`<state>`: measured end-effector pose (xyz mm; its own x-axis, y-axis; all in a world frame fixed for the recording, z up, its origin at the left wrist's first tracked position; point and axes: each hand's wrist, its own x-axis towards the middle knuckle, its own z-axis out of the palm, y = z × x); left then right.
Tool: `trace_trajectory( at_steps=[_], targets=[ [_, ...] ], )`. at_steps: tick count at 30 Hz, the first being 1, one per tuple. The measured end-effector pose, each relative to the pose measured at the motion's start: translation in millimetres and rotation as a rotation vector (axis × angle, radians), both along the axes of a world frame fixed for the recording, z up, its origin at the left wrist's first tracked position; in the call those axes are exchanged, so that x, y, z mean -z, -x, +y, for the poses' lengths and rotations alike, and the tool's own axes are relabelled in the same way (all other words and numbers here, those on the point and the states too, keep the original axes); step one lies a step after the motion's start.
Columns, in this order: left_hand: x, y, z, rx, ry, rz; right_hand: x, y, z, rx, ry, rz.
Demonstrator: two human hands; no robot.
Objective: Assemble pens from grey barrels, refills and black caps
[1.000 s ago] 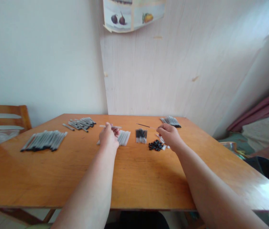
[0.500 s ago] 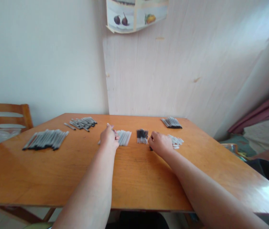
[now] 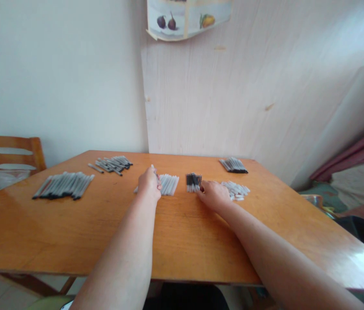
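Note:
My left hand (image 3: 149, 185) is closed on a pale pen barrel (image 3: 152, 166), whose end sticks up past the fingers. Under and beside that hand lies a row of clear white pen barrels (image 3: 169, 185). My right hand (image 3: 214, 195) rests low over the table, fingers bent down at the right edge of a small bundle of black-and-white pen refills (image 3: 193, 182). Its fingertips are bunched, and what they grip is hidden. Just right of it is a loose pile of short white pieces (image 3: 238, 190).
On the wooden table (image 3: 182, 241), black-tipped pens lie in a row (image 3: 63, 186) at left, a looser heap (image 3: 113, 164) behind, and another group (image 3: 234, 165) at the back right. A wooden chair (image 3: 10, 148) stands left; the wall (image 3: 201, 94) rises behind.
My right hand has shifted slightly left against the refills, and the dark piece seen under it is now out of sight. My left hand stays closed at the barrels. The view has tilted slightly.

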<state>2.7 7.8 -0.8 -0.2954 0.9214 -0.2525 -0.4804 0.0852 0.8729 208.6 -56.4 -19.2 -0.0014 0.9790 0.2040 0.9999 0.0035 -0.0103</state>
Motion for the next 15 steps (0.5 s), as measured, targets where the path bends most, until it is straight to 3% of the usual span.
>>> trace_trajectory(
  at_steps=[9,15],
  targets=[
    [3.2,2.6,2.4,-0.043,-0.091,0.323,-6.3,-7.7,-4.5,0.004,-0.037,0.105],
    [7.2,15.5,7.1,-0.179,-0.169,0.466,-9.4,-18.8,-4.3,0.052,-0.078,0.157]
  ],
)
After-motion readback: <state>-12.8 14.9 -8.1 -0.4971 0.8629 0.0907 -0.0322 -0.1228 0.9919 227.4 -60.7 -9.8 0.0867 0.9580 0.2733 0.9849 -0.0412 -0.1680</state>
